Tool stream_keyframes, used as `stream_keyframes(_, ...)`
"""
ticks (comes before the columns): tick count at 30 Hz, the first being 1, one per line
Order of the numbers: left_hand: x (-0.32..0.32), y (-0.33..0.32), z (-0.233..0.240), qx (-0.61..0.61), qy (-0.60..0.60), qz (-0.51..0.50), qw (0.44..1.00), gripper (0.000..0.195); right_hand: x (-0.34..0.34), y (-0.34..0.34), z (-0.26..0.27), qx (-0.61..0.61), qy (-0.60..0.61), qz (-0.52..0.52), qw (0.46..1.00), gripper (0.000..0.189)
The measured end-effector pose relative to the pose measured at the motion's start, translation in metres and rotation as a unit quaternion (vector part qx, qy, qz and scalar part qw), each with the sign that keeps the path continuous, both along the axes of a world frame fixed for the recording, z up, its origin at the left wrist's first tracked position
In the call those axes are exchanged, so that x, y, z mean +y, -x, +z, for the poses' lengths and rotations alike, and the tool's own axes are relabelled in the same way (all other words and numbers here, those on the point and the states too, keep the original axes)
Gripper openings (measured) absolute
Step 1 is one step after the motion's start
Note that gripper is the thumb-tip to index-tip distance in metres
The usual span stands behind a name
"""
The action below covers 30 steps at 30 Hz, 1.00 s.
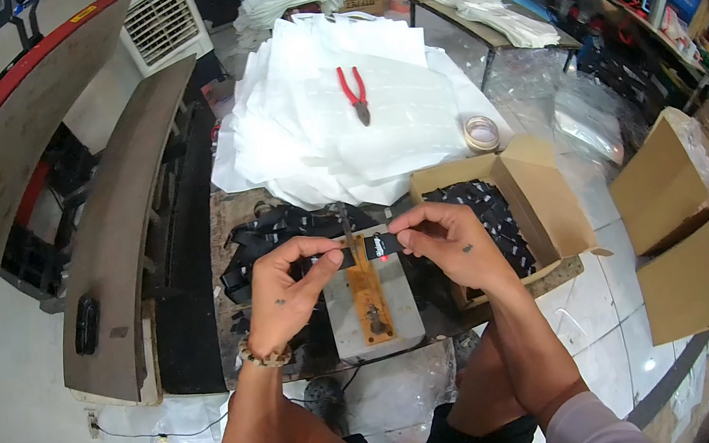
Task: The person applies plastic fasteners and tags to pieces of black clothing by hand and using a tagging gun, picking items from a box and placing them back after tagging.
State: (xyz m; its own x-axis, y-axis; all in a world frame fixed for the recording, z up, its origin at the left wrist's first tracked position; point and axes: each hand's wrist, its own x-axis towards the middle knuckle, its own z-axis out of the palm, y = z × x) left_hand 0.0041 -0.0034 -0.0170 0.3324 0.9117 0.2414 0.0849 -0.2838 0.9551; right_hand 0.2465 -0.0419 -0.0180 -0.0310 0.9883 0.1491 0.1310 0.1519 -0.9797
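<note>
Between thumb and forefinger my left hand (295, 289) pinches the end of a black label ribbon (346, 258). Opposite it, my right hand (447, 244) pinches a short black fabric label (380, 245) with white writing and a small red mark. A gap shows between the two black pieces. Both hands are just above a grey box-shaped tool (407, 319) with an orange-brown top plate (367, 290) and a dark metal strip. More black ribbon (271, 232) lies heaped beyond my left hand. Right of my right hand, an open cardboard box (541, 210) holds many black labels (493, 218).
Red-handled pliers (357, 96) lie on stacked white sheets (279, 114) across the table, with tape rolls (481, 134) at their right edge. A large heat press (128, 190) stands at the left. Cardboard boxes (686, 284) and plastic bags (585, 117) are on the floor at the right.
</note>
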Motion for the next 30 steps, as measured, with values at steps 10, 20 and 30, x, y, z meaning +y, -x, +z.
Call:
stream_keyframes(10,-0.002,0.011,0.006,-0.007,0.008,0.028,1.0,0.014,0.008,-0.105,-0.031,-0.325,-0.001,-0.103,0.94,0.013)
stream_keyframes(20,-0.025,-0.005,0.013,-0.047,-0.041,-0.003,0.998,0.018,-0.013,-0.006,0.013,0.057,-0.093,-0.023,0.994,0.031)
stream_keyframes(30,-0.011,0.003,0.011,-0.104,0.012,-0.024,0.994,0.017,-0.017,0.01,0.014,0.085,-0.06,0.051,0.993,0.019)
